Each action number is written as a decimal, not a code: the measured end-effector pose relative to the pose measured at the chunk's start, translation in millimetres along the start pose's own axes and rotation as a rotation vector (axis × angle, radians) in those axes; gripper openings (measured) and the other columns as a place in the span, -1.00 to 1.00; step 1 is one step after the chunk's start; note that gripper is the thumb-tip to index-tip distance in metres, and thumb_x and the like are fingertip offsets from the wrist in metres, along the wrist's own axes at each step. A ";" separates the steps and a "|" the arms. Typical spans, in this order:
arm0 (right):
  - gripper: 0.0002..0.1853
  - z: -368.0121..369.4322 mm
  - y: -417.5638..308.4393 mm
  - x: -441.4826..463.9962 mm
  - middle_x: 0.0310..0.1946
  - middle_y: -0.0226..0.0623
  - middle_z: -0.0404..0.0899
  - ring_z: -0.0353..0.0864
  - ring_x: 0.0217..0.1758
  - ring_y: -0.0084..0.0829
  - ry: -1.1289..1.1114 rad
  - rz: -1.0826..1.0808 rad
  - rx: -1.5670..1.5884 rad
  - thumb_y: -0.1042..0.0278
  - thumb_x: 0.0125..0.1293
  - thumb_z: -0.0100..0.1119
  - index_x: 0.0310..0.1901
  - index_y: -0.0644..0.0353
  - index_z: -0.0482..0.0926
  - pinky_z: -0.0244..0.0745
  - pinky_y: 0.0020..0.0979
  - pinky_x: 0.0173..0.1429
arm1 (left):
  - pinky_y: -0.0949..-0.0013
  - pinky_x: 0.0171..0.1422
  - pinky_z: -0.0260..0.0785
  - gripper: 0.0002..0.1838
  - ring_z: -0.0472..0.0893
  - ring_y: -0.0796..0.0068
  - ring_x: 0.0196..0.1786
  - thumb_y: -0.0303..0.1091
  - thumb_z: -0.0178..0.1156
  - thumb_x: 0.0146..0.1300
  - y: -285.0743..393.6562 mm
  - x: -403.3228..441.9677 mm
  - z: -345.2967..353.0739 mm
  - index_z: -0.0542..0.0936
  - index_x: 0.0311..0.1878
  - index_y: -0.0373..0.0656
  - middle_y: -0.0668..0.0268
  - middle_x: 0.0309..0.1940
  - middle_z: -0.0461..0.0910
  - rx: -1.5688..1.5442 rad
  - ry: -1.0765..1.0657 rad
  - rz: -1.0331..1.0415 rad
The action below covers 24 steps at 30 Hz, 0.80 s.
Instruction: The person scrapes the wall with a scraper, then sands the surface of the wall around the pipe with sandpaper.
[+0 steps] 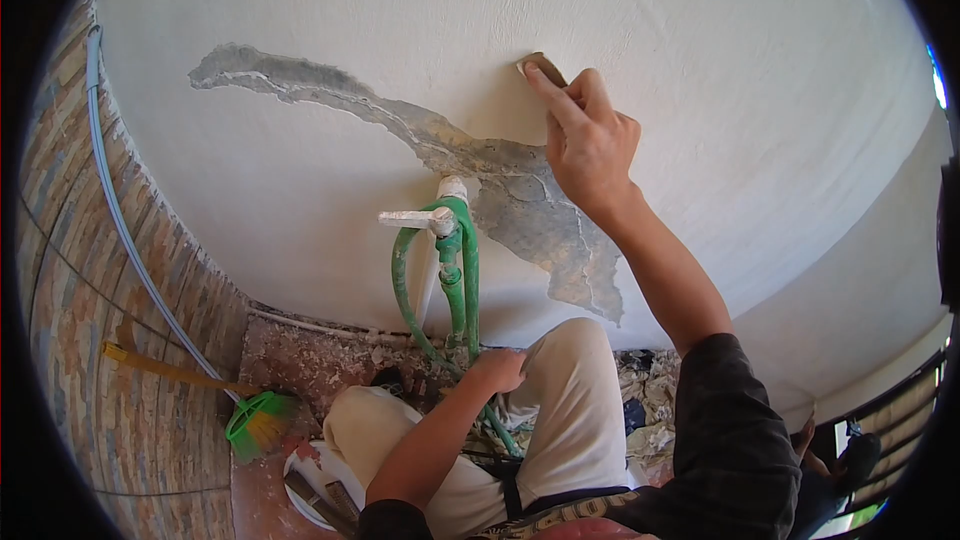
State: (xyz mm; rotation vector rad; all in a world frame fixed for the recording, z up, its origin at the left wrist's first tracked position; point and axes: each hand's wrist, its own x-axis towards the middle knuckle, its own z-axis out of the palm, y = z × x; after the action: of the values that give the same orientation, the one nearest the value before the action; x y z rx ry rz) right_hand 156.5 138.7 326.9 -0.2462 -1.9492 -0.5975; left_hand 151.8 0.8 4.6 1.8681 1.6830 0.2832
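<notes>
Most of the view was filled by a broad, off-white plastered wall (720, 90), bordered on the left by cladding of narrow brown and grey stone strips (100, 270). The fingers of the right hand (597, 145) were clamped on a small, folded, tan piece of thin sheet (545, 67), which was held against the wall by the extended index finger. Just below it, a long, irregular patch of bare grey cement (520, 205) was left exposed, partly covered by the hand. The left hand (497, 370) was rested beside the raised knee of the pale trousers (575, 390); its fingers were hidden, so whether they were apart or together could not be told. Near it, a green plastic hose (399, 280) was hung in loops from a spattered white tap (441, 220). Farther down, the reddish floor (265, 340) was strewn with pale flakes. Flat-bladed tools (318, 500) were held in a round white tub (298, 470), and a green-headed broom (258, 420) with a yellow handle was leaned nearby.
</notes>
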 end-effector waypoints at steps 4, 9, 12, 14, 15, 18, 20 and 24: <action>-0.55 -3.6 2.3 4.7 -0.44 -0.45 0.39 0.41 -0.69 -0.52 0.063 0.091 -0.008 0.56 0.11 0.21 0.07 -0.04 0.67 0.37 -0.45 -0.63 | -0.02 0.14 0.45 -0.55 0.60 -0.09 0.04 -0.10 0.15 0.27 0.9 1.5 1.7 0.53 0.07 -0.25 -0.07 -0.02 0.61 0.000 -0.012 0.000; -0.58 3.2 1.4 4.6 -0.45 -0.47 0.40 0.41 -0.69 -0.54 -0.018 -0.047 0.011 0.52 0.15 0.22 0.07 -0.04 0.66 0.35 -0.47 -0.64 | -0.01 0.14 0.46 -0.54 0.61 -0.09 0.04 -0.10 0.15 0.26 -1.3 2.1 1.4 0.53 0.07 -0.26 -0.07 -0.05 0.62 0.008 0.008 0.000; -0.58 -1.9 -4.6 11.1 -0.47 -0.48 0.39 0.42 -0.68 -0.57 0.071 0.091 0.008 0.54 0.12 0.25 0.05 -0.02 0.68 0.33 -0.47 -0.66 | 0.00 0.14 0.46 -0.54 0.61 -0.09 0.04 -0.10 0.15 0.26 -0.9 2.6 5.0 0.54 0.08 -0.26 -0.07 -0.06 0.63 -0.003 -0.003 0.011; -0.58 1.4 -7.1 -1.2 -0.47 -0.48 0.38 0.42 -0.68 -0.56 0.040 0.072 0.007 0.54 0.12 0.26 0.05 -0.01 0.67 0.32 -0.48 -0.66 | 0.00 0.15 0.45 -0.54 0.60 -0.08 0.04 -0.10 0.16 0.26 -2.6 2.4 2.9 0.54 0.09 -0.26 -0.06 -0.03 0.62 0.002 0.001 0.003; -0.58 2.4 -9.4 -1.9 -0.48 -0.48 0.38 0.41 -0.67 -0.56 0.005 0.047 0.011 0.54 0.12 0.26 0.05 0.01 0.67 0.32 -0.48 -0.66 | 0.00 0.15 0.45 -0.54 0.60 -0.08 0.04 -0.10 0.16 0.26 -2.5 2.8 1.9 0.54 0.09 -0.26 -0.06 -0.03 0.62 0.002 0.004 0.003; -0.57 2.7 -6.0 10.4 -0.46 -0.46 0.37 0.42 -0.66 -0.51 0.039 0.066 0.038 0.53 0.12 0.27 0.07 0.00 0.66 0.34 -0.47 -0.62 | 0.00 0.15 0.45 -0.54 0.60 -0.08 0.05 -0.10 0.15 0.26 0.5 2.8 4.6 0.54 0.09 -0.25 -0.07 -0.02 0.61 -0.006 -0.021 -0.007; -0.57 3.8 -7.2 24.8 -0.45 -0.45 0.37 0.43 -0.65 -0.49 0.087 0.080 0.045 0.52 0.12 0.28 0.07 -0.02 0.65 0.37 -0.45 -0.59 | 0.00 0.15 0.45 -0.54 0.60 -0.08 0.05 -0.10 0.15 0.26 0.3 3.5 3.3 0.54 0.08 -0.26 -0.07 -0.02 0.61 0.011 -0.017 -0.005; -0.57 8.0 -9.7 18.3 -0.45 -0.44 0.37 0.42 -0.65 -0.48 0.116 0.064 0.029 0.53 0.12 0.28 0.06 -0.01 0.66 0.37 -0.44 -0.59 | 0.00 0.15 0.45 -0.54 0.61 -0.07 0.05 -0.09 0.16 0.27 -2.9 4.3 5.1 0.54 0.08 -0.25 -0.07 -0.03 0.62 -0.006 0.004 -0.010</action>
State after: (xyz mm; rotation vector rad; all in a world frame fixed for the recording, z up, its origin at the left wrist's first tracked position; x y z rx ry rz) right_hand 138.0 132.9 337.6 -0.2489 -1.8299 -0.5300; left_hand 152.9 3.5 -2.1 1.8559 1.6914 0.2880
